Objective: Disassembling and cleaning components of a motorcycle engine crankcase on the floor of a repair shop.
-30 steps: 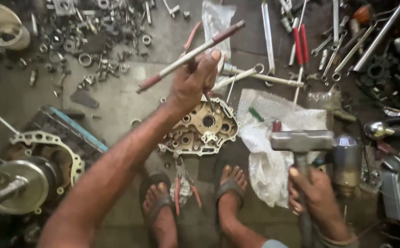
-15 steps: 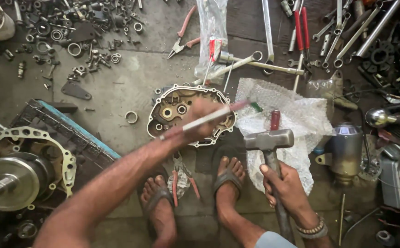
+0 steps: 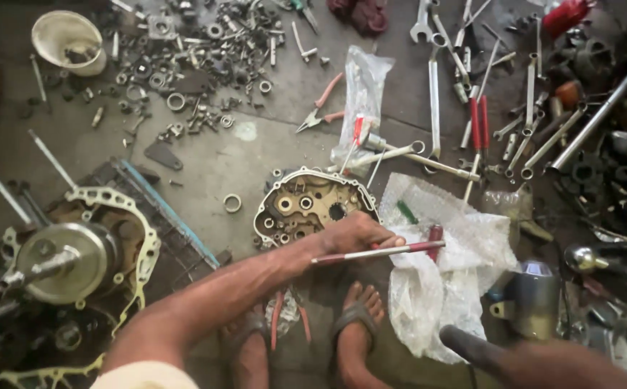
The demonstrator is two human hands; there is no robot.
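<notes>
My left hand (image 3: 355, 235) grips a long thin metal rod with a red end (image 3: 389, 251), held nearly level. It rests over the lower right edge of a metal engine case cover (image 3: 306, 205) lying on the floor. My right hand (image 3: 544, 360) is blurred at the bottom right edge, closed around a dark hammer handle (image 3: 472, 346); the hammer's head is out of sight. My two feet in sandals (image 3: 357, 324) sit just below the cover.
Bubble-wrap plastic (image 3: 443, 281) lies right of the cover. Wrenches and red-handled tools (image 3: 475, 122) spread across the upper right. Nuts, rings and bolts (image 3: 184, 57) litter the upper left beside a white bowl (image 3: 69, 39). An engine crankcase (image 3: 76, 259) stands at left.
My left hand brought the rod down from above the cover to its lower right edge. My right hand with the hammer dropped toward the bottom right; the hammer head left the view.
</notes>
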